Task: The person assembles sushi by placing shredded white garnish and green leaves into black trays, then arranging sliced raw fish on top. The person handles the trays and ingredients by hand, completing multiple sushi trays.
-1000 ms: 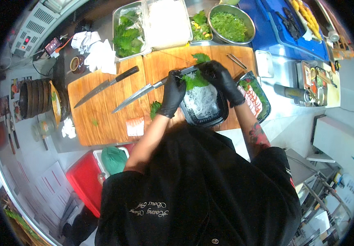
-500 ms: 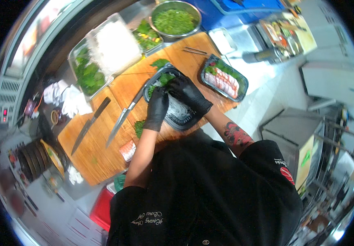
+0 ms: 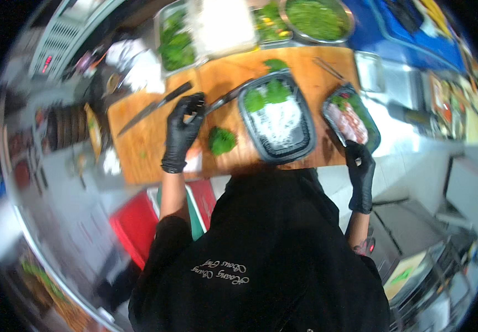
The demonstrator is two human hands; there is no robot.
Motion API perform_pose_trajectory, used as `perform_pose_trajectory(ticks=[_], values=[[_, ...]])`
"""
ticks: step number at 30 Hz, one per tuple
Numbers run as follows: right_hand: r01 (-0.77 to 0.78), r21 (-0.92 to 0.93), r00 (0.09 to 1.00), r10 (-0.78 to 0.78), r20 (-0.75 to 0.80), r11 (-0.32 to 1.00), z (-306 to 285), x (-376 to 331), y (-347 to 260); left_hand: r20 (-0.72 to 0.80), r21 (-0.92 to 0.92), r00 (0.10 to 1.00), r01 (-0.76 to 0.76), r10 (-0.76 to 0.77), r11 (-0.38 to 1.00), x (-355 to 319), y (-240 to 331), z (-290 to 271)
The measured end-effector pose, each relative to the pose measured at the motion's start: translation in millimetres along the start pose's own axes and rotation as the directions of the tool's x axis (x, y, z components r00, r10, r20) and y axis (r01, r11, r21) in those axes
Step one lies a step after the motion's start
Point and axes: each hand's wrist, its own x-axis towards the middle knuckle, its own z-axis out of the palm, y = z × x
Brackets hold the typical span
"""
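Observation:
My left hand (image 3: 182, 128), in a black glove, lies on the wooden cutting board (image 3: 139, 157) with its fingers curled over one end of a knife (image 3: 229, 95); the blur hides whether it grips it. A loose green leaf (image 3: 221, 140) lies just right of that hand. A black tray (image 3: 300, 145) of white shredded vegetable topped with green leaves sits mid-board. My gloved right hand (image 3: 359, 169) holds the near corner of a smaller black tray of sliced fish (image 3: 349, 119) at the board's right end.
A second knife (image 3: 151, 108) lies on the board's left part. Behind the board stand a metal pan of greens (image 3: 173, 45), a white container (image 3: 222, 25) and a bowl of chopped greens (image 3: 317, 16). A red bin (image 3: 133, 227) sits below the counter edge.
Both hands have left the middle tray. The left one moved left to the knife, the right one moved right to the fish tray. The view has shifted and blurred.

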Motion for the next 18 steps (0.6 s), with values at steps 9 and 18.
perform_pose_trajectory(ticks=[9, 18], values=[[0.430, 0.176, 0.797, -0.464, 0.388, 0.886, 39, 59, -4, -0.449, 0.145, 0.851, 0.368, -0.271, 0.918, -177, -7, -59], [-0.045, -0.154, 0.999, 0.048, 0.015, 0.987, -62, 26, 65, 0.471, -0.225, 0.848, -0.151, 0.243, 0.963, -32, 58, 156]])
